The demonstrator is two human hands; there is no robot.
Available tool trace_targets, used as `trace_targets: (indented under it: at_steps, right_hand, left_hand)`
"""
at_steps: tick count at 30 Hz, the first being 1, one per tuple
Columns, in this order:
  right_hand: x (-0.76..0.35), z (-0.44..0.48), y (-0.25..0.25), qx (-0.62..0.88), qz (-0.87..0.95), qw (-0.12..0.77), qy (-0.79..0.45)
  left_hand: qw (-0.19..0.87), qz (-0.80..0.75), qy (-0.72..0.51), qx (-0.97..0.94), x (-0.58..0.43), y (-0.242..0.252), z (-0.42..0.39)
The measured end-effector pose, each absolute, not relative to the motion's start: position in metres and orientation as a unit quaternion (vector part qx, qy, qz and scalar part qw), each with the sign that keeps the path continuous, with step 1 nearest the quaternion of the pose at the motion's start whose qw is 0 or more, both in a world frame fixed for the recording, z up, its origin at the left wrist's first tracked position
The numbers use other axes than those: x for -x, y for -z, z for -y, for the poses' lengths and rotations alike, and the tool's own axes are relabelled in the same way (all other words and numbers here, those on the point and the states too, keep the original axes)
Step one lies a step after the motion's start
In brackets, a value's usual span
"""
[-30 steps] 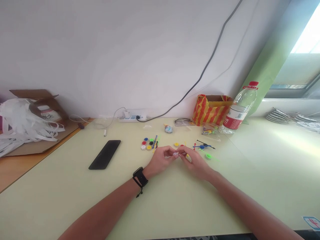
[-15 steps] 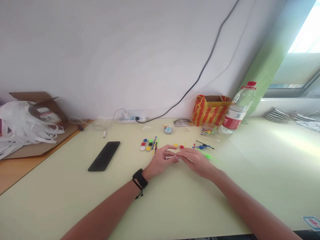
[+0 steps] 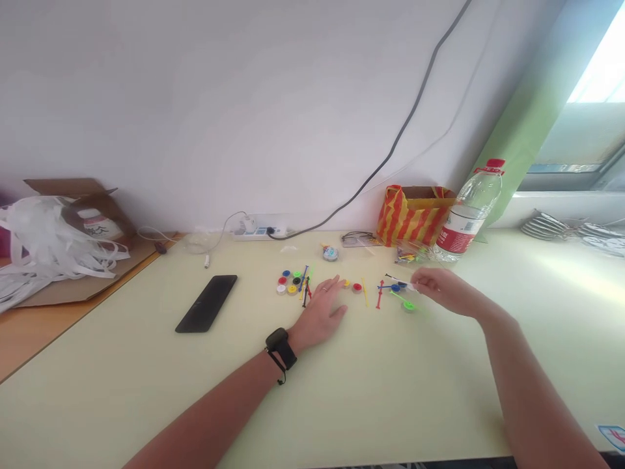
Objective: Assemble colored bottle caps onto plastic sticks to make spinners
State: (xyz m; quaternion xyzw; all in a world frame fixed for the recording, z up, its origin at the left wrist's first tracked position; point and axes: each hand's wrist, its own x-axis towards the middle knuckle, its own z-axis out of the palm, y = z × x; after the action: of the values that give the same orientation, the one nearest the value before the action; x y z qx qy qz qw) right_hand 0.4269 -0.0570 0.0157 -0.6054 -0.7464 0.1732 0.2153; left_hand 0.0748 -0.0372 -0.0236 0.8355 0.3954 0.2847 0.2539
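My left hand lies on the table with its fingers stretched out, the fingertips by a yellow disc. My right hand is over to the right, fingers pinched on a thin white plastic arrow. Under and beside it are a blue disc, a dark arrow tip and a green disc with a green stick. Between the hands lie a red disc, a yellow stick and a red arrow. Left of my left hand, several coloured discs sit beside coloured arrows.
A black phone lies at left. Along the back stand a power strip, a small round container, glasses, a striped bag and a large bottle. A cardboard box with white strips is far left.
My hands have come apart. The right hand has moved right with the white arrow towards the blue disc, while the left has lowered flat onto the table.
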Motion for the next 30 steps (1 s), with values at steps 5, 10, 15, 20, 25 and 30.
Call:
trace_targets:
  at_steps: [5, 10, 15, 20, 25, 30]
  right_hand:
    - [-0.443, 0.057, -0.004, 0.626, 0.742, 0.177, -0.163]
    - [-0.400, 0.046, -0.001, 0.604, 0.747, 0.273, -0.053]
    - [-0.344, 0.047, 0.011, 0.511, 0.821, 0.253, -0.021]
    - [-0.330, 0.043, 0.027, 0.497, 0.840, 0.219, 0.001]
    - [-0.328, 0.047, 0.019, 0.475, 0.842, 0.253, -0.045]
    - [-0.315, 0.065, 0.003, 0.477, 0.799, 0.329, -0.163]
  left_hand:
    - [0.181, -0.375, -0.222, -0.882, -0.077, 0.021, 0.044]
    - [0.133, -0.369, -0.260, -0.883, -0.079, 0.017, 0.047]
    - [0.117, -0.350, -0.293, -0.882, -0.079, 0.015, 0.043]
    - [0.116, -0.356, -0.305, -0.876, -0.077, 0.016, 0.041]
    - [0.134, -0.370, -0.290, -0.872, -0.076, 0.015, 0.042]
    - [0.103, -0.385, -0.281, -0.873, -0.074, 0.012, 0.042]
